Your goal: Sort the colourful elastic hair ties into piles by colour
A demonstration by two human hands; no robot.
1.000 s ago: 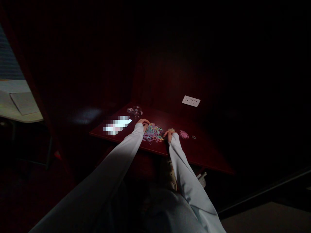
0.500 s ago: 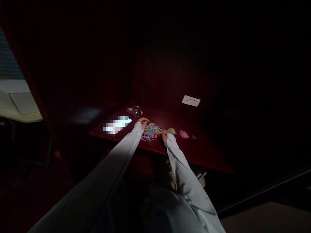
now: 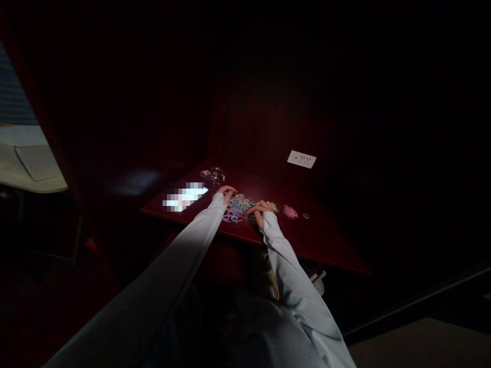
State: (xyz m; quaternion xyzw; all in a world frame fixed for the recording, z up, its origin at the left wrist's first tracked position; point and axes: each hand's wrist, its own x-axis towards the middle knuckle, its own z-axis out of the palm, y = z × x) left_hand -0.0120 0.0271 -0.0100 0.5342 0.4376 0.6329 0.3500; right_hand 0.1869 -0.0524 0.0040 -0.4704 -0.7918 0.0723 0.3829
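A heap of small multicoloured elastic hair ties (image 3: pixel 238 208) is spread on the dark red table (image 3: pixel 326 240). My left hand (image 3: pixel 226 193) rests at the heap's left edge, fingers stretched and slightly curved, with nothing visible in them. On the heap's right side is my right hand (image 3: pixel 261 209), its fingers reaching left onto the ties and apart from the thumb. Partly behind my right hand is a pale yellow pile of ties (image 3: pixel 274 207). Farther right are a pink pile of ties (image 3: pixel 290 212) and a single pale ring-shaped tie (image 3: pixel 306 216).
A bright blurred-out flat screen (image 3: pixel 186 197) lies at the table's left. Behind it stands a clear container (image 3: pixel 216 176). On the dark back panel is a white socket plate (image 3: pixel 302 159). Another pale table (image 3: pixel 30 168) appears at far left.
My right hand has lifted slightly and its fingers have bent more, over the heap's right edge; it now covers more of the yellow pile. My left hand has hardly moved.
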